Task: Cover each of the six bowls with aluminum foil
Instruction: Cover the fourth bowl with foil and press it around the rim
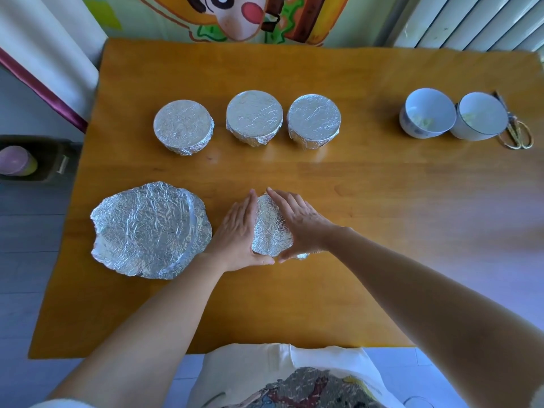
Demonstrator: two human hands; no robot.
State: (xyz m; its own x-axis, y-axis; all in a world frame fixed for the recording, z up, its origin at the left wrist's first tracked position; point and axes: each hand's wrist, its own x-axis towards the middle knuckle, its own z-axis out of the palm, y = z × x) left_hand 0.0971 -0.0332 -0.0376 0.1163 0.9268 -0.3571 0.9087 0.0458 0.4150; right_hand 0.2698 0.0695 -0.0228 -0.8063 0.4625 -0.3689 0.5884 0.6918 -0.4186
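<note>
**Four bowls under foil, two bare**

Both of your hands are on the foil-covered bowl [269, 228] at the middle of the bench [382, 219]. Your left hand [238, 231] lies on its left flank and your right hand [300, 222] on its right flank. The fingers of each are nearly straight and laid flat against the foil, pressing rather than gripping. Your thumbs almost meet at the bowl's near side, and your fingertips come close together at its far side.

Just beside your left hand lies a crumpled foil sheet [150, 228], spread wide and bearing a round imprint. Whether anything sits under it, you cannot tell.

Across the far half stand three more bowls in a row, each capped tight with foil: the left covered bowl [183, 126], the middle covered bowl [254, 117] and the right covered bowl [314, 120].

Well apart, at far right, two white bowls touch each other: the open bowl on the left [426, 113] and the open bowl on the right [479, 116]. Each holds a few pale greenish scraps. Gold-handled scissors [518, 134] lie against the right one, near the bench's right edge.

Bare wood runs to the right of your hands, between the two rows, and down to the near edge.
</note>
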